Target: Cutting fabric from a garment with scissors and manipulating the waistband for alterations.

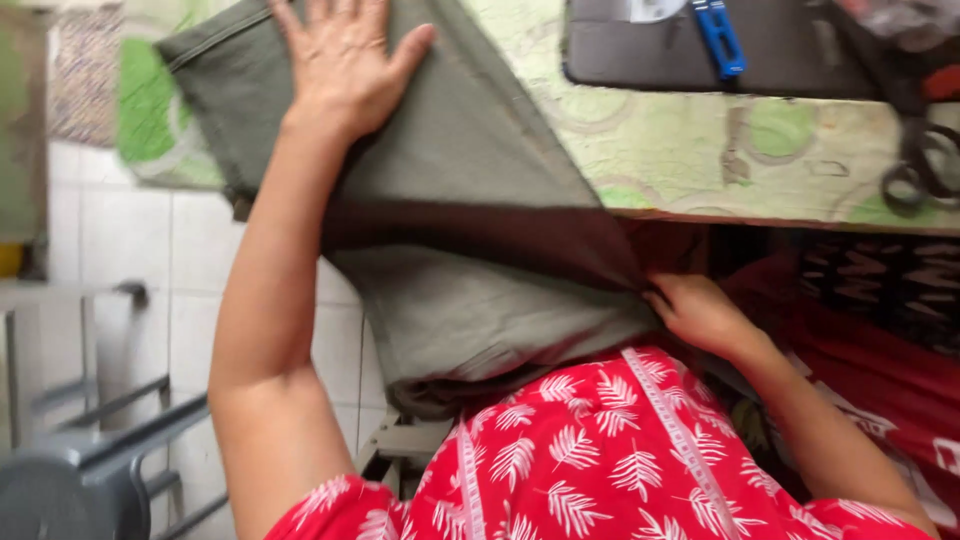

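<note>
My left hand (345, 60) lies flat with the fingers spread, nothing grasped, pressing down on the grey-green cloth (470, 180) where it rests on the tabletop (680, 150). My right hand (700, 312) is low, under the tabletop's edge, its grip pinched on the cloth's hanging edge just beside my lap.

Between the two grips the cloth runs over the tabletop's edge and drops toward me, so part lies on top and a good part hangs down in a loose fold above my red leaf-print dress (600, 450). I judge the work about half done: the upper stretch lies smooth under my palm, the hanging part is not yet up.

Beyond my right grip, a dark grey case (780, 50) carries a blue clip (718, 35), with black scissors (920, 165) near the tabletop's far right.
</note>
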